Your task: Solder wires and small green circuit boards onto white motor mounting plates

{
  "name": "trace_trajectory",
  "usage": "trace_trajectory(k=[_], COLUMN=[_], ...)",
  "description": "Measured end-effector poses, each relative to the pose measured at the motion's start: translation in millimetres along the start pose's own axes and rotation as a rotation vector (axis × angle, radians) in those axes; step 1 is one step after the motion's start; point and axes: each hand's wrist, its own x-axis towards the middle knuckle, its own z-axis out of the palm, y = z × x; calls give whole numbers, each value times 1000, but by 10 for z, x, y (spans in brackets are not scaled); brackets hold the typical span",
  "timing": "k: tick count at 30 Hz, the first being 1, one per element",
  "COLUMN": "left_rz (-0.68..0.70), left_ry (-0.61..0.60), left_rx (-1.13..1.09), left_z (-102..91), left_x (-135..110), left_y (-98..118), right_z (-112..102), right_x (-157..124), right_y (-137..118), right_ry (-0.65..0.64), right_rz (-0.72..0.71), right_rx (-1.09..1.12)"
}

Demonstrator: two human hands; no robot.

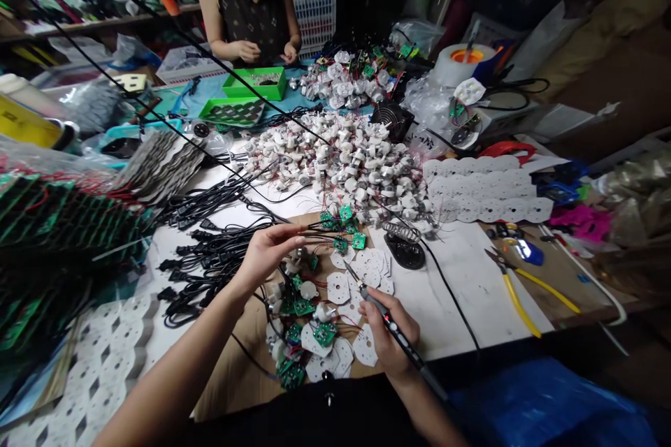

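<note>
My left hand [270, 248] is closed in a pinch on a thin black cable [314, 225], near small green circuit boards [359, 240]. My right hand [391, 335] grips a soldering iron [427, 374], its tip pointing up and left over white octagonal plates [371, 265]. Several of these plates lie on brown cardboard between my hands. Closer to me, a cluster of wired green boards [323, 332] and white round parts sits among more plates. Bundled black power cords [210, 255] with plugs lie left of my left hand.
A large heap of white wired parts [340, 154] fills the middle. A soldering iron stand [403, 248] and yellow-handled pliers [516, 286] are at right. Stacked circuit boards [57, 216] stand at left. Across the table, another person [251, 14] works near a green tray [256, 87].
</note>
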Motion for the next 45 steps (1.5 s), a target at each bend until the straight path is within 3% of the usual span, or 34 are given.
trace_trajectory(k=[3,7,10,13,18,25,32,45], left_rz=[89,341,431,420,398,336,197,-8], left_ry=[-62,-235,-231,-191,-235,-260,-206,-323], left_rx=[202,646,871,923,922,870,895,873], left_z=[154,398,529,591,586,572,660,620], left_x=[22,33,49,66,49,56,104,356], left_y=[-16,-11,-57,-135,-192,-103,-5,61], right_z=[11,9,-2,-6,8,30,33,92], right_x=[0,-5,7,33,64,86,134,194], right_y=[-2,-4,-19,-38,-35,-23,-27,66], right_ry=[14,16,23,29,-12,-17,-15,-31], right_rz=[5,26,41,47,54,39,78,119], right_rx=[7,4,-14,-27,-32,-27,-24,5])
